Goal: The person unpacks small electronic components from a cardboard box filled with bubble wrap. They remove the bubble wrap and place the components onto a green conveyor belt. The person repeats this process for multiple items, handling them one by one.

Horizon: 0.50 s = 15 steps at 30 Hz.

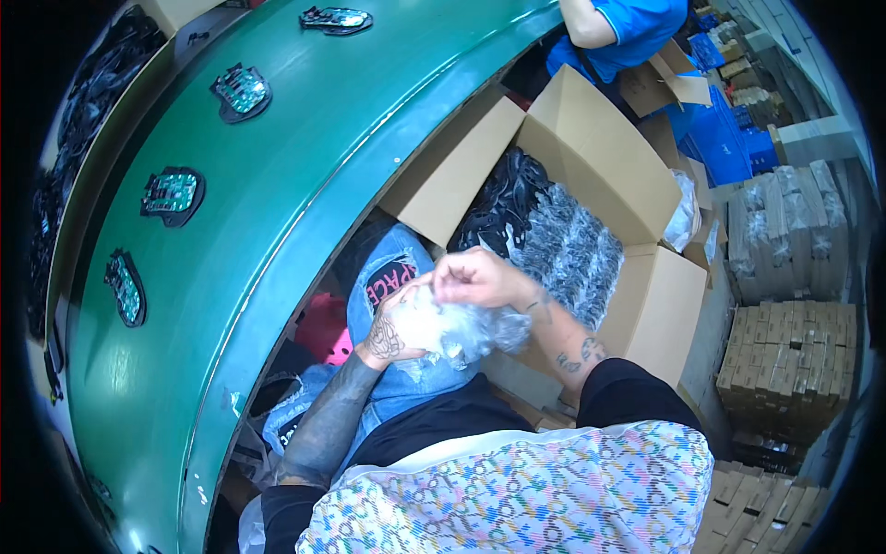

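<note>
Above my lap, my left hand [399, 325] is closed around a crumpled clear plastic bag [475, 331] with something pale or shiny in it. What the bag contains is too bright and blurred to make out. My right hand [478, 277] is over the top of the bag, its fingers curled and pinched together at the plastic. Just beyond my hands stands an open cardboard box [614, 152]. Rows of plastic-wrapped pieces [572, 249] fill its right part, with black pieces [506, 198] heaped at its left.
To the left curves a green table [277, 138] carrying several black-shelled circuit boards, one circuit board [173, 196] among them. A person in a blue shirt [637, 32] is at the far side. Stacked cartons [784, 355] and blue bins [720, 138] line the right.
</note>
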Motion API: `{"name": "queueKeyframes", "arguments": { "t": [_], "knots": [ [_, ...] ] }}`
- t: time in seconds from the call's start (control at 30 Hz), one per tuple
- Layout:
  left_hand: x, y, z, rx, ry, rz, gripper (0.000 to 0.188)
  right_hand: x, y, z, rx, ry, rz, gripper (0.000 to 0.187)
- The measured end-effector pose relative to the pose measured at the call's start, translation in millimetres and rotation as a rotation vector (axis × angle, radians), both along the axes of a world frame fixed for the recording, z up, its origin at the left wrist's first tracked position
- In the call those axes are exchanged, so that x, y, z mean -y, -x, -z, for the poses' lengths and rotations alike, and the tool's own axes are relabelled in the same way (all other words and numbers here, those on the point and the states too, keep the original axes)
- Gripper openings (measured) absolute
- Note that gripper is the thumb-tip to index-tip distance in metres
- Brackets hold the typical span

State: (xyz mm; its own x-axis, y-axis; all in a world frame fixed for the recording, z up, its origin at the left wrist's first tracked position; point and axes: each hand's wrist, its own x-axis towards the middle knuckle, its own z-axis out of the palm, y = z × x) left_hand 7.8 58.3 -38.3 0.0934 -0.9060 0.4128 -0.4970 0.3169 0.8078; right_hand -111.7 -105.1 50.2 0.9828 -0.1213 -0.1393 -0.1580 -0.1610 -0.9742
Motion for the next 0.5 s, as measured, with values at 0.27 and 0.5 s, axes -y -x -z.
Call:
{"name": "queueKeyframes", "arguments": {
  "t": [0.27,0.5],
  "knots": [
    [-15,-3,-12,-0.065,-0.194,-0.216,0.073,-62,-52,50,0.561,0.683,0.775,0.015],
    [-99,-3,-54,-0.111,0.065,-0.206,0.037,-122,-49,14,0.362,0.103,0.566,0.038]
  ]
}}
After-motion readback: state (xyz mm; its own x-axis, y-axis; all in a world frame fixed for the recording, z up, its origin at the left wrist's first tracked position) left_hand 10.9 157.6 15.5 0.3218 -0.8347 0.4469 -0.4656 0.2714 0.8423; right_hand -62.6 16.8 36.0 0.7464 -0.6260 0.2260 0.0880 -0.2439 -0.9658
